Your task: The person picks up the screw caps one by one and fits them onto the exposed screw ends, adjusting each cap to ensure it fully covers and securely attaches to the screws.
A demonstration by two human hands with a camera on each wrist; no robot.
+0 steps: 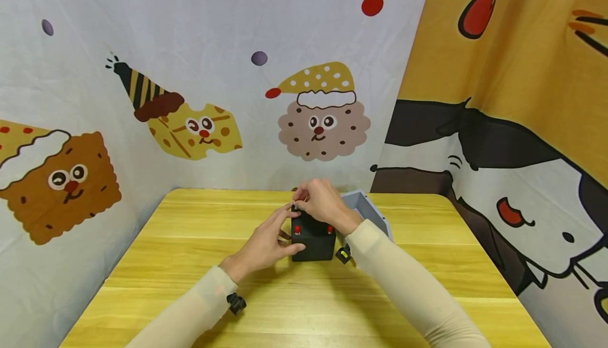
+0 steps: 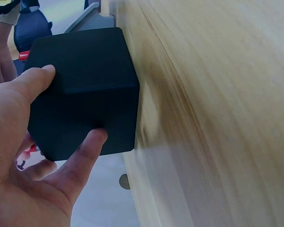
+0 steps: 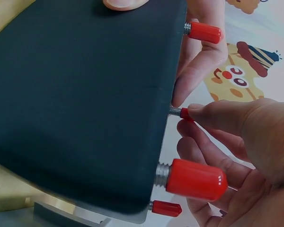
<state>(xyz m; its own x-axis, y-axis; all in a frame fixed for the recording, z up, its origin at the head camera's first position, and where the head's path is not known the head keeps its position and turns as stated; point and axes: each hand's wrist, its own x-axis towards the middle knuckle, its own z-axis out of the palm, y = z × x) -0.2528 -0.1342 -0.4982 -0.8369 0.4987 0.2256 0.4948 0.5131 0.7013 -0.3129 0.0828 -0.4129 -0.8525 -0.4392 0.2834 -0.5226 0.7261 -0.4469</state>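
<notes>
A black box point(image 1: 313, 248) stands on the table, with several threaded metal studs on its upper face, each bearing a red cap point(image 3: 197, 179). My left hand point(image 1: 265, 243) holds the box at its left side. Its thumb rests on one face and its other fingers lie against the adjoining side, as the left wrist view shows. My right hand point(image 1: 325, 203) reaches over the box to its far left corner. In the right wrist view its thumb and forefinger pinch a small red cap point(image 3: 184, 113) on a stud; the fingers partly hide this cap.
Behind my right forearm, a grey open tray point(image 1: 378, 217) stands beside the box, partly hidden. The wooden table point(image 1: 190, 232) meets a printed cloth point(image 1: 214, 174) at its back edge. Small black cameras point(image 1: 236, 303) are strapped to both wrists.
</notes>
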